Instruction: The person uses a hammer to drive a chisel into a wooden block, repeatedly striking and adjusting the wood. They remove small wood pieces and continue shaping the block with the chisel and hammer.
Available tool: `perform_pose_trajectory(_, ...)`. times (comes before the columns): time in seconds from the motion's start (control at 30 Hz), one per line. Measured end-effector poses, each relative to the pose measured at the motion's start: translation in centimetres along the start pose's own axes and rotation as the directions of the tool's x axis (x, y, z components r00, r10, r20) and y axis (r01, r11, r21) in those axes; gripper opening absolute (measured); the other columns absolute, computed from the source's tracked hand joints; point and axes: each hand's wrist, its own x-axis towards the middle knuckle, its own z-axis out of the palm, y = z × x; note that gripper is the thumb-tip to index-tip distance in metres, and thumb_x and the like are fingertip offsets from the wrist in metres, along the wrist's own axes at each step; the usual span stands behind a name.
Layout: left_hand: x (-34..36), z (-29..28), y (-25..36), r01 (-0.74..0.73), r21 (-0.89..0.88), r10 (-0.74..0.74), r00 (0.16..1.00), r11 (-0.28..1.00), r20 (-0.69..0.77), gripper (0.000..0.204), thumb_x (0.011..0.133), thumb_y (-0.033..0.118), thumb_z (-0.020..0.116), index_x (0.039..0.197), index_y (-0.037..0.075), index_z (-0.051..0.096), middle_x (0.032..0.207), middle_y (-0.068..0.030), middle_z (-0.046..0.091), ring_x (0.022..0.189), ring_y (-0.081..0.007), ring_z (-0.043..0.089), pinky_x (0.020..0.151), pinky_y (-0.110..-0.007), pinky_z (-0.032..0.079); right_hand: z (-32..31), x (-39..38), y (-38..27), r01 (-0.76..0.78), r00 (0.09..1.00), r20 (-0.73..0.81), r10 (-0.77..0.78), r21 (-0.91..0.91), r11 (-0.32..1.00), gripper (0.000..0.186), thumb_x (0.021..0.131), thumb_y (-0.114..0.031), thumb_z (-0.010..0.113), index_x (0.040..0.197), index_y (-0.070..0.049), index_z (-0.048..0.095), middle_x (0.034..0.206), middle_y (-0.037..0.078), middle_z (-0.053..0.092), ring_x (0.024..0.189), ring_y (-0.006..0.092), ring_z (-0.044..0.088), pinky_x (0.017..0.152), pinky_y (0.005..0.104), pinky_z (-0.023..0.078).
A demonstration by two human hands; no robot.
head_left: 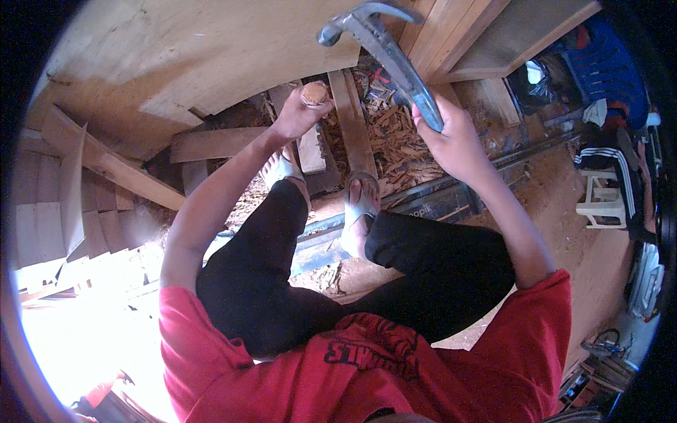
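Hammer (396, 62) is being gripped by right hand (455, 144), round-topped piece (314, 93) by left hand (297, 118). Bruising is perhaps being risked through misaim.

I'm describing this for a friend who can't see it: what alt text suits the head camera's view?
A right hand holds up a claw hammer while the left hand grips a round-ended, tan object. Below are the wearer's black trousers and sandaled feet, near boards and scattered wood chips.
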Motion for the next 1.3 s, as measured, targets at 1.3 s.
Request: perform_pose_trajectory(1.3, -1.6, 1.5, -4.0, -0.106, -0.111, 0.097, 0.992, 0.988, -0.083, 0.028, 0.095, 0.015, 0.079, 0.117, 0.005, 0.065, 0.105, -0.0037, 0.071, 0.1, -0.0131, 0.068, 0.09, -0.032, 0.056, 1.5, -1.0, -0.3, -0.058, 0.929, 0.324, 0.18, -0.351, 0.935, 0.028, 0.094, -0.006, 0.067, 0.12, 0.0, 0.061, 0.078, 0.023, 0.068, 0.075, 0.0379, 0.074, 0.068, 0.0488, 0.055)
